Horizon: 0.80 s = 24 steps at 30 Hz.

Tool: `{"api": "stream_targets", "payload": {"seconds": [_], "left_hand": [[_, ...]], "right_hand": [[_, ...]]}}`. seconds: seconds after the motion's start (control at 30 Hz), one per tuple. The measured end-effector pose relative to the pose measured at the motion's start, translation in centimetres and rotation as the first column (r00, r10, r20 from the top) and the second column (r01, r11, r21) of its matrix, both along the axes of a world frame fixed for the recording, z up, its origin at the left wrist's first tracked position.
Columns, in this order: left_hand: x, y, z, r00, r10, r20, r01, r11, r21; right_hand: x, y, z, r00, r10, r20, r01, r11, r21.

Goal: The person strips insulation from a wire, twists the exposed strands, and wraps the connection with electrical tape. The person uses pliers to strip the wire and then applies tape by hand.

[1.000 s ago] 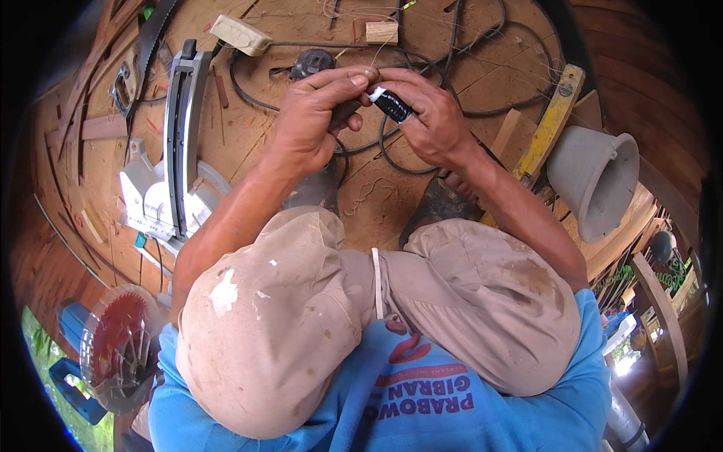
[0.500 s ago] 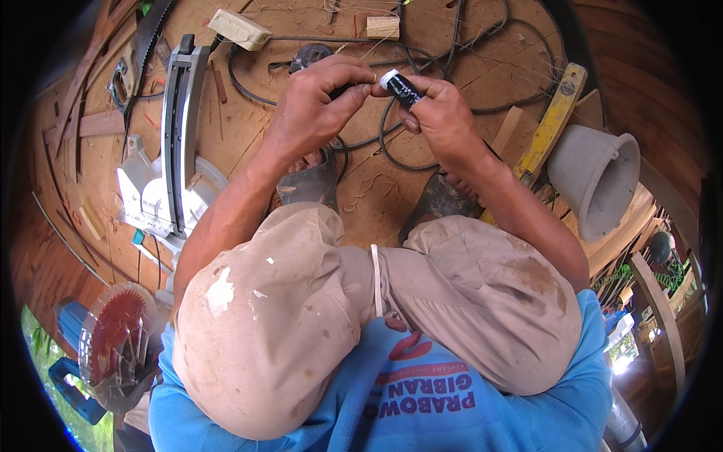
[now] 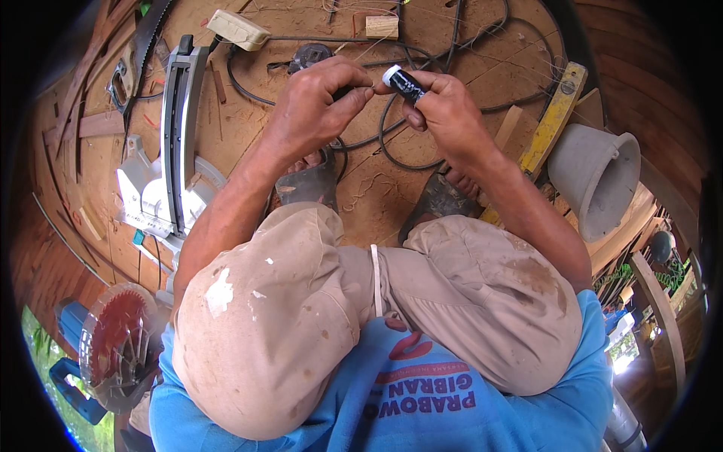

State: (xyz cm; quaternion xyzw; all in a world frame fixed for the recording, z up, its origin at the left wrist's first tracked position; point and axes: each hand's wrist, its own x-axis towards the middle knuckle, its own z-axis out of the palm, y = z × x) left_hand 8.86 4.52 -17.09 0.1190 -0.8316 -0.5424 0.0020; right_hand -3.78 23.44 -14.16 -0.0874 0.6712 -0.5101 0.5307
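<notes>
My right hand (image 3: pixel 456 117) is closed round a short black marker-like tube (image 3: pixel 410 89) with a white end, which points up and to the left. Across from it, my left hand (image 3: pixel 316 105) is closed in a pinch, with its fingertips near the tube's white end. Something dark shows between the left thumb and fingers, too hidden to name. A very thin thread or wire seems to run by those fingertips. Both hands are held in front of my knees, above the feet in dark sandals (image 3: pixel 309 181).
At left stands a mitre saw (image 3: pixel 179 143), with a handsaw (image 3: pixel 124 83) beyond it. A red disc blade (image 3: pixel 120 331) is at lower left. Black cable (image 3: pixel 489 38), a white socket block (image 3: pixel 239 30) and a wood offcut (image 3: pixel 382 28) lie ahead. At right are a yellow spirit level (image 3: pixel 553 120) and grey bucket (image 3: pixel 584 177).
My right hand has shifted slightly to the right with the tube, widening the gap to the left fingertips. The left hand has barely moved.
</notes>
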Motion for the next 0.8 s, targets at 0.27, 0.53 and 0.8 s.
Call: {"api": "stream_targets", "payload": {"seconds": [0.27, 0.53, 0.8], "left_hand": [[0.5, 0.1, 0.5, 0.878, 0.159, 0.452, -0.463, 0.522, 0.716], [0.6, 0.0, 0.4, 0.887, 0.158, 0.434, -0.462, 0.331, 0.822], [0.5, 0.2, 0.4, 0.899, 0.206, 0.387, -0.438, 0.417, 0.796]], "right_hand": [[-0.4, 0.0, -1.1, 0.99, -0.079, -0.116, 0.036, 0.943, -0.33], [0.0, 0.5, -2.0, 0.889, 0.07, -0.453, -0.261, 0.89, -0.375], [0.5, 0.4, -1.6, 0.829, 0.054, -0.557, -0.285, 0.897, -0.337]]}}
